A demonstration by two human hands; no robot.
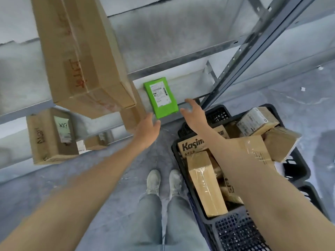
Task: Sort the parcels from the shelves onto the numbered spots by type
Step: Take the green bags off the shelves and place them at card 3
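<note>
1. Green parcel (161, 97): flat, glossy plastic mailer w/ white shipping label, print too small to read. Lies on a pale shelf board (190, 82), at the front edge.
2. L hand (147, 131): fingers straight and spread, holds nothing. Tips are at the parcel's near-left corner; can't tell if they touch.
3. R hand (193, 115): wide open, empty, thumb just beside the parcel's right edge.
4. Big cardboard box (81, 57) to the parcel's left: red handwritten marks, not legible; top cut off by the frame.
5. Lower carton (52, 136): black scrawl plus white label, blurred, unreadable.
6. Black plastic mesh crate (235, 230), on the person's right, holds brown boxes. One box (192, 146) reads "Kasim"; the rest of the word is hidden by the R forearm. A long box (204, 182) is wrapped in clear tape.
</note>
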